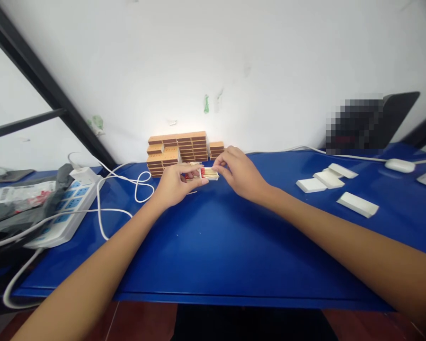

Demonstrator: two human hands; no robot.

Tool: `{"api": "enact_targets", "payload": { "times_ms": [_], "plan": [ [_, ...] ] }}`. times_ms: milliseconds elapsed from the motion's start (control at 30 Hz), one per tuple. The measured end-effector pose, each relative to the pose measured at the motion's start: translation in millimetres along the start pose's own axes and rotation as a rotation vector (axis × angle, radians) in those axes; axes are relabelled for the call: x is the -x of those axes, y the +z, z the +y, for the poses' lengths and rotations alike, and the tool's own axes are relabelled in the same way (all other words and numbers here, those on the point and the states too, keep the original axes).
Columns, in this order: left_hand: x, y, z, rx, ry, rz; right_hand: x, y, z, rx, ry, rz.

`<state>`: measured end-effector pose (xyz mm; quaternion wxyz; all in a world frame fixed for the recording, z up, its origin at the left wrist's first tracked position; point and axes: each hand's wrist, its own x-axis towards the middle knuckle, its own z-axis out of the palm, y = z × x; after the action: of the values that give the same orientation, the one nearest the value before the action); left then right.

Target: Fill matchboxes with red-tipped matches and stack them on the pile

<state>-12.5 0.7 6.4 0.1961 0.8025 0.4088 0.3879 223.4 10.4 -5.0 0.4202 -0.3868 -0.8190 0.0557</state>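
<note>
Both my hands meet over the far middle of the blue table (216,241). My left hand (175,184) is closed around one end of an open matchbox tray (206,173) holding red-tipped matches. My right hand (239,173) pinches the tray's other end with its fingertips. A stack of brown matchboxes (179,151) stands against the white wall just behind the hands, with a smaller pile (216,149) beside it.
Several white box sleeves (335,184) lie at the right. A white power strip (69,208) with looped white cables (128,189) sits at the left, beside grey packaging (17,201). A white device (399,165) on a cable lies far right.
</note>
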Motion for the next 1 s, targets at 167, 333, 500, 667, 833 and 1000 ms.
{"api": "enact_targets", "payload": {
  "times_ms": [167,333,500,667,833,1000],
  "plan": [
    [2,3.8,2,0.041,-0.018,-0.015,1,-2,-2,0.014,0.018,-0.023],
    [0,0.5,-2,0.035,-0.030,0.016,2,-4,-6,-0.040,0.044,0.092],
    [-6,-9.3,-10,0.090,-0.067,0.160,10,10,-17,-0.051,0.005,0.026],
    [-9,-15.4,-15,0.094,-0.096,0.253,15,37,-26,-0.074,-0.088,-0.271],
    [-9,-13.1,-16,0.086,-0.107,0.238,13,44,-28,-0.016,-0.110,-0.367],
    [-8,-11.4,-18,0.112,-0.109,0.228,15,43,-26,-0.049,-0.073,-0.358]
  ]
}}
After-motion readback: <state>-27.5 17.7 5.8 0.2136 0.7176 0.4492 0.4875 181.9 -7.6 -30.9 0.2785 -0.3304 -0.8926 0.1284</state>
